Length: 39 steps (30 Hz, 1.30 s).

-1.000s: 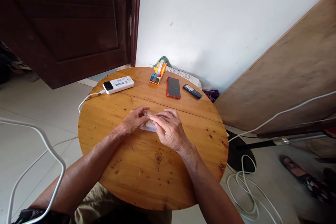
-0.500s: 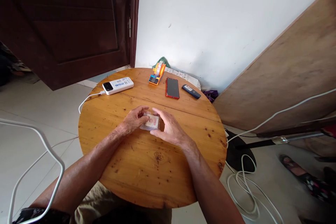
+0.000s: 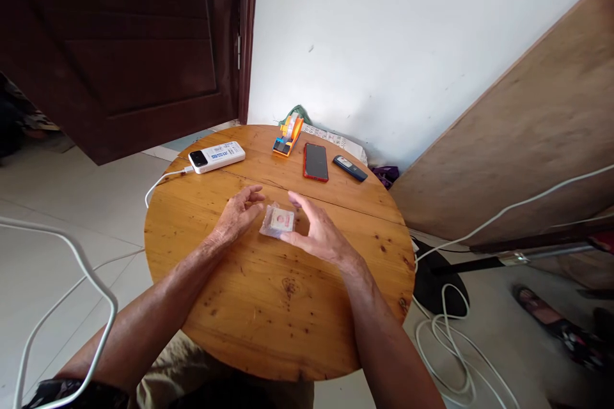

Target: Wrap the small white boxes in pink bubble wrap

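Round and made of yellowish wood, the desk (image 3: 268, 326) carries a small clear packet (image 3: 279, 222) near its middle, lying flat between the person's two hands. Inside the wrapping sits something pale with reddish print, too small to read; a crinkled edge of film sticks up on the far side.

Just left of the packet, the left hand (image 3: 240, 212) is held with thumb and fingers parted and nothing in its grip, its thumb tip near the film. On the other side, the right hand (image 3: 319, 231) curves around the packet's right end, fingers spread well away from the thumb. That thumb overlaps the near right corner in the view; whether it presses on the film cannot be told.

Farther out, beyond the hands, a red-edged phone (image 3: 315, 162) lies screen up, with a dark blue handheld device (image 3: 350, 167) just to its right. Left of the phone stands an orange tape dispenser (image 3: 290, 131) with a roll in it. Near the left edge, a white power bank (image 3: 225, 156) has a white cable (image 3: 160, 180) plugged into its end.

Past the far rim are a green bundle (image 3: 302, 113) and a printed white sheet (image 3: 338, 139) against the white wall (image 3: 384, 32), with a dark brown door (image 3: 144, 70) to the left.
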Motion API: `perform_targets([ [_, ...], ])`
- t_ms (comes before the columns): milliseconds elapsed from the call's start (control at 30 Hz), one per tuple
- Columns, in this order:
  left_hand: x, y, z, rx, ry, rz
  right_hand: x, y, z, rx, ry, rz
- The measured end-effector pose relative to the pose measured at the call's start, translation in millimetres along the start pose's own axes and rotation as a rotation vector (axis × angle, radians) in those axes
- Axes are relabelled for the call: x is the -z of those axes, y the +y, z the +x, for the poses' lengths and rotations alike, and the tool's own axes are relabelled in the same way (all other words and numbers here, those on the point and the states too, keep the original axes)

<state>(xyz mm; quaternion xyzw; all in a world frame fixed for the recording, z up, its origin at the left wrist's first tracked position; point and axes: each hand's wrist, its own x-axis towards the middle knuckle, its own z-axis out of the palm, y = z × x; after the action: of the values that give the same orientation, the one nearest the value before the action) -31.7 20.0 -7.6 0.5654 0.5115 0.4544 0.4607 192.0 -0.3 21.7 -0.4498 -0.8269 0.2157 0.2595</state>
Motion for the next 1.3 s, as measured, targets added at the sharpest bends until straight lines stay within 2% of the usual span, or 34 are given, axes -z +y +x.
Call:
perform_targets([
  [100,0.9,-4.0,1.9,0.017,0.041,-0.009,9.8,3.1,-1.6,-0.001,0.031,0.055],
  [200,2.1,-7.8,3.1,0.024,0.085,-0.058,14.9,7.6,-2.3,-0.011,0.005,0.06],
  [300,3.0,-10.5,4.0,0.03,0.118,-0.083,14.4,10.5,-1.5,-0.007,-0.017,0.04],
  [400,3.0,-10.4,4.2,0.048,0.125,-0.095,11.0,9.7,0.9,0.037,0.033,0.047],
  [567,2.3,-5.6,1.6,0.066,0.108,-0.098,3.7,3.4,4.1,0.124,0.103,0.089],
  [1000,2.0,0.2,-1.4,0.061,0.051,-0.059,-12.1,0.6,5.0,0.176,0.211,-0.005],
  [1167,2.3,2.8,-2.3,0.052,-0.014,-0.05,-16.4,1.0,6.9,0.178,0.282,-0.04],
  [1300,-0.9,3.0,-4.4,0.03,-0.108,0.014,-17.5,0.5,7.5,0.151,0.345,-0.012],
])
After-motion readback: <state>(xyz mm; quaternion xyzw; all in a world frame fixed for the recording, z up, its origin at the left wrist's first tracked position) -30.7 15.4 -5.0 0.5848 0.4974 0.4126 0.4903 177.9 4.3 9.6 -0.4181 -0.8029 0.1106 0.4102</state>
